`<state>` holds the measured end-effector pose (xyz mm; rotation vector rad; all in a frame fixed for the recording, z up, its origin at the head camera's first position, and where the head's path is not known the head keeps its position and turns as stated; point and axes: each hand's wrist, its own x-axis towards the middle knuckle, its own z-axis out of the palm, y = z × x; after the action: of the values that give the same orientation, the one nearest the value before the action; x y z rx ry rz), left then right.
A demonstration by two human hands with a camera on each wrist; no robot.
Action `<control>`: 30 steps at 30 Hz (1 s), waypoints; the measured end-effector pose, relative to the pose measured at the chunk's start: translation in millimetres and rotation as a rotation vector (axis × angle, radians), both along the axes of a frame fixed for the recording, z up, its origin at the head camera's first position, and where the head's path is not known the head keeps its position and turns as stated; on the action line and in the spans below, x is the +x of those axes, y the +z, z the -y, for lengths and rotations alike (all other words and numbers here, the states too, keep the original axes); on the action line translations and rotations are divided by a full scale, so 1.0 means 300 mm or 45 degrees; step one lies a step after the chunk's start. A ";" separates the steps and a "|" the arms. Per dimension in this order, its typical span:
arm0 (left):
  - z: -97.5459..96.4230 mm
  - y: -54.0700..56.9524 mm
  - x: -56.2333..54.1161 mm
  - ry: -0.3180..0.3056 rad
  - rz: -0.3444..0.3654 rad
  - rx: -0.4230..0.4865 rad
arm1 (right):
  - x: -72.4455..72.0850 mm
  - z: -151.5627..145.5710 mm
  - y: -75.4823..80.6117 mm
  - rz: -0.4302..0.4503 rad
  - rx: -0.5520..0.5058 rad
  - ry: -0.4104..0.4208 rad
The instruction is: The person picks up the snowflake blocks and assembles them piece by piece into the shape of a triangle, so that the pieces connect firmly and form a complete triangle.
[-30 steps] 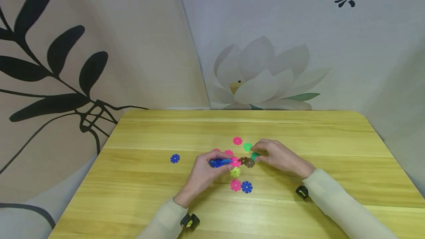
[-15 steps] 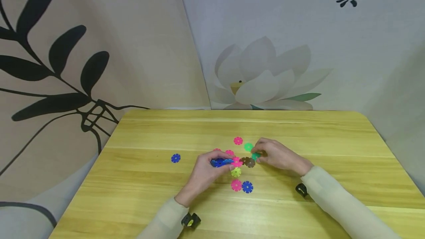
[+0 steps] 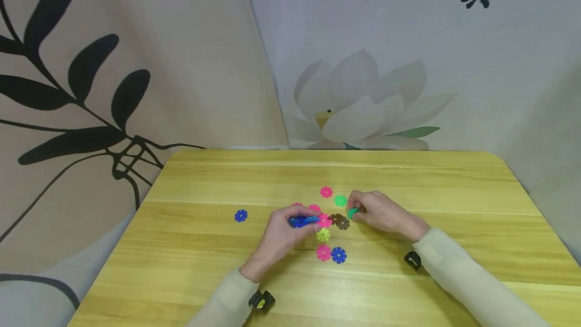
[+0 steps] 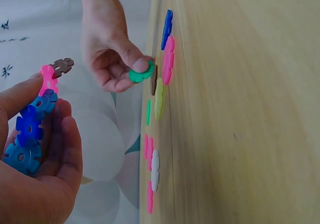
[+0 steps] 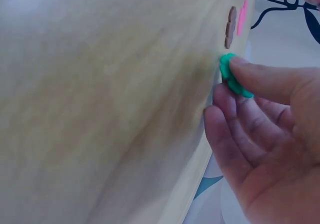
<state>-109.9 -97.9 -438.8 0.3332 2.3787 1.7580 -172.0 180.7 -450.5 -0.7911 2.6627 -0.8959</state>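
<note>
In the left hand (image 3: pixel 283 231) is a chain of joined snowflake discs (image 4: pixel 30 126): several blue ones, then a pink disc (image 4: pixel 48 79), with a brown disc (image 4: pixel 62 67) at its far end. Thumb and fingers grip the chain above the table. A green snowflake disc (image 5: pixel 231 77) is pinched between the thumb and fingers of the right hand (image 3: pixel 380 212), to the right of the chain and apart from it. On the table close to both hands lie a brown disc (image 3: pixel 343 223), a light green disc (image 3: pixel 340 200) and a yellow disc (image 3: pixel 323 235).
Loose on the wooden table (image 3: pixel 181 266) are a blue disc (image 3: pixel 241 215) to the left, and a pink disc (image 3: pixel 324 253) beside another blue disc at the front. A white disc (image 4: pixel 155 170) lies among pink ones. Behind the table's far edge stands a printed wall.
My right hand, with the green disc pinched in it, has shifted slightly right, away from the chain. The left hand keeps its grip and has barely moved.
</note>
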 end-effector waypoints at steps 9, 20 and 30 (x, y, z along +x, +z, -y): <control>-0.002 -0.001 -0.001 -0.004 0.002 0.000 | 0.041 -0.025 0.016 0.027 -0.148 -0.087; -0.001 -0.003 -0.001 0.000 0.012 0.030 | 0.102 -0.026 0.041 -0.013 -0.225 -0.187; -0.003 -0.001 -0.003 0.001 0.011 0.048 | 0.148 -0.026 0.060 -0.064 -0.312 -0.233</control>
<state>-110.7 -97.1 -439.0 0.3289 2.3426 1.8032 -127.5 188.4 -432.6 -0.6321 2.7374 -1.2835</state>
